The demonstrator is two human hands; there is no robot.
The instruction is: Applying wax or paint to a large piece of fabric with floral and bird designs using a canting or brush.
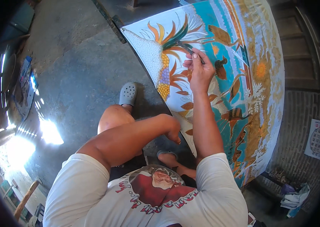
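A large painted cloth (pixel 243 90), with leaves, birds and deer-like animals in teal, orange and brown, spreads before me on the right. My right hand (pixel 199 70) is over it, closed around a slim dark paintbrush (pixel 185 47). The brush's tip meets a dark green leaf (pixel 180 34) in a spiky plant at the cloth's far left part. My left hand (pixel 173 130) droops from a bent wrist beside the cloth's near left edge. Its fingers are mostly hidden, and I cannot make out whether they touch the cloth.
A dark bar (pixel 111 22) meets the cloth's far left corner. My grey clog (pixel 128 93) rests on the concrete floor (pixel 77 75). On the right, a brick wall (pixel 299 125) carries a paper calendar (pixel 318 139), with crumpled bags (pixel 295 198) below. A wooden stick (pixel 26 200) leans at lower left.
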